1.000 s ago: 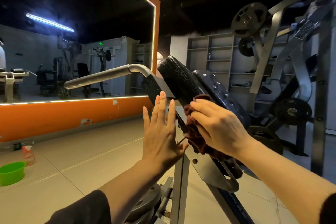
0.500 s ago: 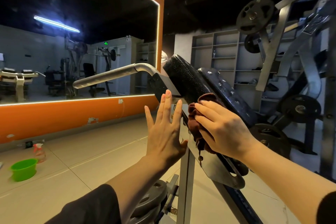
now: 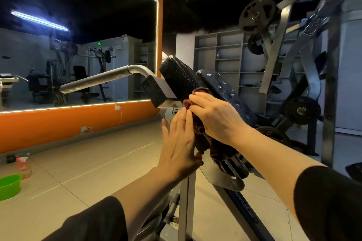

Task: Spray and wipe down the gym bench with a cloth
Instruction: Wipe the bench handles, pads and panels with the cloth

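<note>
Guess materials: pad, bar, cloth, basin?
Pad: black vinyl or leatherette by its grained sheen.
Bar: bare metal tube, probably steel; dull grey, scuffed.
Cloth, under the right hand: soft maroon fabric, crumpled; weave unclear.
Basin: likely plastic, uniform glossy green.

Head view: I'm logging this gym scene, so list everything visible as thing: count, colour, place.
Pad: two, black, on tilted bench.
Cloth: one, dark red, against the pad's side.
Handle: one, grey, left of pads.
Mirror: one, orange-framed, left wall.
Basin: one, green, floor far left.
Spray bottle: one, pinkish, beside basin.
Shelves: grey, back wall.
Weight plates: several, dark, machine at right.
Left hand: flat, fingers straight.
Right hand: presses cloth.
</note>
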Demonstrator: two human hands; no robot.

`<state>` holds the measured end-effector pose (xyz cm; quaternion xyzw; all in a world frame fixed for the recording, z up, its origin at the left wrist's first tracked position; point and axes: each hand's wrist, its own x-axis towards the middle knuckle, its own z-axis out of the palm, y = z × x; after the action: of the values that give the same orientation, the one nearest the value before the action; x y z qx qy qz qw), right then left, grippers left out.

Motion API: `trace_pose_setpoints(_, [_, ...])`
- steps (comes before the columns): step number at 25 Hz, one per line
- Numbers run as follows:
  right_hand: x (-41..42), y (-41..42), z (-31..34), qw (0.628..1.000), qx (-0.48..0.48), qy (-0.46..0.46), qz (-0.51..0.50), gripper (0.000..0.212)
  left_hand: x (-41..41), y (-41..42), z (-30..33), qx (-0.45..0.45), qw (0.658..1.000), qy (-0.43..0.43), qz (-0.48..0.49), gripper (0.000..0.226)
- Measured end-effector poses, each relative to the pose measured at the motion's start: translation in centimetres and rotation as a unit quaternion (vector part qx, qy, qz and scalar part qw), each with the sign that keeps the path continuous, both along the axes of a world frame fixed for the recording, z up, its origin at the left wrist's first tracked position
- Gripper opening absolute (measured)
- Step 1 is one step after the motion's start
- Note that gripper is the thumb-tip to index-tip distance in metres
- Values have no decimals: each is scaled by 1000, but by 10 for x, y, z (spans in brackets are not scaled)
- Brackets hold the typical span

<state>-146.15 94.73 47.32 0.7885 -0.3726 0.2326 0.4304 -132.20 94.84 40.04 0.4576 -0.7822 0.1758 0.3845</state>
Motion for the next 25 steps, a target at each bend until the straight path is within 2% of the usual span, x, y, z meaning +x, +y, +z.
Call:
trace_pose_setpoints(4, [0, 1, -9, 1000, -3, -25, 11, 35, 5, -6, 1, 3, 999, 40, -10, 106])
trace_pose_setpoints(8, [-47, 23, -41, 999, 3, 41, 29, 41, 5, -6, -3, 4, 999, 24, -24, 106])
trace_pose_setpoints(12, [-77, 47, -66, 995, 18, 95, 3, 51, 1, -5, -9, 16, 1000, 9, -12, 106])
trace_pose_setpoints(15, [-72, 46, -61, 992, 24, 119, -18, 54, -3, -4, -11, 29, 1000, -5, -11, 104])
trace_pose_setpoints(18, [-49, 34, -42, 994, 14, 105, -12, 46, -2, -5, -12, 27, 999, -5, -18, 102])
trace_pose_setpoints(21, [-18, 17, -13, 996, -3, 86, -29, 42, 9, -11, -8, -66, 998, -2, 6, 104])
trace_pose_setpoints(25, [32, -5, 34, 997, 21, -59, -38, 38, 32, -26, 10, -181, 982, 16, 59, 100])
